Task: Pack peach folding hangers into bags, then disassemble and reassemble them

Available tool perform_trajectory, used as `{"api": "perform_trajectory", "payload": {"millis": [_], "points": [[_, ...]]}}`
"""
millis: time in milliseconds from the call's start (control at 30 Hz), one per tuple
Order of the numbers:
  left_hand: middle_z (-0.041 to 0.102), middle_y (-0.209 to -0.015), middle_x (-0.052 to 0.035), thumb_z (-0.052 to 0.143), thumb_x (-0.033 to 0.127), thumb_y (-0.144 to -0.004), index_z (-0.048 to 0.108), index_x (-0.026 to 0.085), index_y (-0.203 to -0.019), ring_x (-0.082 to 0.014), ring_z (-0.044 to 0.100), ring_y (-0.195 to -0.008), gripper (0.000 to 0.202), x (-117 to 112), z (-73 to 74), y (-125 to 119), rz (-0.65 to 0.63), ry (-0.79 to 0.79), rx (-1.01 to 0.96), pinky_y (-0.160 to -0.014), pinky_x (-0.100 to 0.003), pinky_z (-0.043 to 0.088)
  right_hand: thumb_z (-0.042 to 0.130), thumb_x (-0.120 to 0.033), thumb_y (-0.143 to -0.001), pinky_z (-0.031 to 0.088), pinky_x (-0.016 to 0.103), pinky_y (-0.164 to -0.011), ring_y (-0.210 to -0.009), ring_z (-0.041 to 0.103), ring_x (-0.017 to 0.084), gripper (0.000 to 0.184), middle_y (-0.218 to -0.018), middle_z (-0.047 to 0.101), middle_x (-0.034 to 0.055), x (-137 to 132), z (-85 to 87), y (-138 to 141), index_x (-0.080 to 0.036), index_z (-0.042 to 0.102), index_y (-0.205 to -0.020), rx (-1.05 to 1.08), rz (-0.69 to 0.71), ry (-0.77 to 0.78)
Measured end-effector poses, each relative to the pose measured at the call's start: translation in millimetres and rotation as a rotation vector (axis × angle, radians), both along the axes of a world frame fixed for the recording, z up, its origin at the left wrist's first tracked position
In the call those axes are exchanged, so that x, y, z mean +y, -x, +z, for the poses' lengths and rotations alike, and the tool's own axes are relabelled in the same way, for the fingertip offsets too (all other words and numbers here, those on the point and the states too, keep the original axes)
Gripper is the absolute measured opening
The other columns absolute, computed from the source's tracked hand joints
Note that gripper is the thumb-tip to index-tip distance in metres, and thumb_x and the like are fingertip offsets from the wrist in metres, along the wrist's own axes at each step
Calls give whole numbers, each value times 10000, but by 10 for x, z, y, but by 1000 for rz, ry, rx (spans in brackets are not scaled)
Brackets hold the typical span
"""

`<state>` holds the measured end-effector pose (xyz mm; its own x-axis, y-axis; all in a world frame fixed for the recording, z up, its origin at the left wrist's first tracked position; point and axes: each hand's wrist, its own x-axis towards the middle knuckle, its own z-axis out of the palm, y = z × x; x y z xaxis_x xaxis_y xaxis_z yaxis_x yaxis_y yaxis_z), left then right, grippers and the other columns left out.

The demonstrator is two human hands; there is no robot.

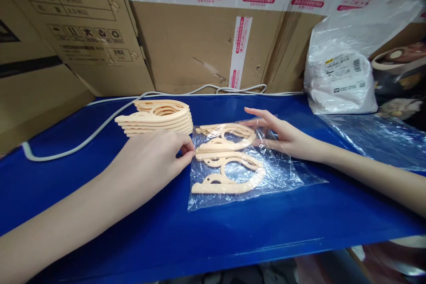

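Observation:
Two cream plastic folding hangers [229,187] lie one above the other inside a clear plastic bag [276,177] on the blue table. My left hand [159,155] is closed, its thumb and forefinger pinching the bag's left edge beside the hangers' ends. At the right side of the bag rests my right hand [282,135], fingers apart and forefinger stretched out. Its lower fingers reach to the curved end of the upper hanger; whether they are under the film or on it, I cannot tell. Behind my left hand sits a stack of matching hangers [159,117], partly hidden by that hand.
Cardboard boxes [199,44] stand along the back of the blue table [233,239]. A white cable [96,131] runs along the back and left. At the back right are a white plastic bag with a label [342,75] and loose clear film [372,137].

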<state>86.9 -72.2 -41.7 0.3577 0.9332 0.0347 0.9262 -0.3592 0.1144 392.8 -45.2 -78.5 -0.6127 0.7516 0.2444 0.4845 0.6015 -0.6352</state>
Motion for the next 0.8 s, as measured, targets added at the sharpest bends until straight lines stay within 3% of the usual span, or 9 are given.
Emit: {"api": "perform_trajectory", "payload": {"millis": [100,233,433,600,800], "points": [[724,-745,-20,458,422,-844,761,299,-844,-243,633,-679,327,-1,2,-7,16,19,15,-550,-317,334,609,-421,-943,518,458,-912,-1234,599,292,763,-1468,563,152,68,15,4,-231,235,-1580,-36,-13,14],[728,-760,-16,463,414,-844,762,306,-862,-240,633,-686,318,-14,-4,1,19,9,32,-548,-313,331,618,-438,-930,485,364,-695,-1011,634,239,776,-1434,590,150,149,30,10,-234,248,-1581,-55,0,28],[727,-753,-28,475,399,-841,767,294,-849,-242,622,-679,311,-17,-5,24,11,-10,24,-540,-311,317,641,-424,-899,450,340,-668,-859,602,192,784,-1293,681,132,172,45,33,-212,287,-1566,-15,-15,41],[722,-741,-44,480,394,-850,763,277,-850,-254,619,-660,306,7,0,1,-19,-14,17,-526,-313,313,617,-419,-920,450,344,-688,-754,583,153,668,-1362,661,110,167,62,28,-237,393,-1522,-87,-28,2],[722,-745,-45,479,379,-849,759,272,-854,-254,626,-661,300,3,11,-6,-14,-3,19,-532,-313,328,610,-413,-926,468,335,-667,-724,582,144,653,-1364,661,107,160,66,37,-218,404,-1514,-97,-42,-9]]}}
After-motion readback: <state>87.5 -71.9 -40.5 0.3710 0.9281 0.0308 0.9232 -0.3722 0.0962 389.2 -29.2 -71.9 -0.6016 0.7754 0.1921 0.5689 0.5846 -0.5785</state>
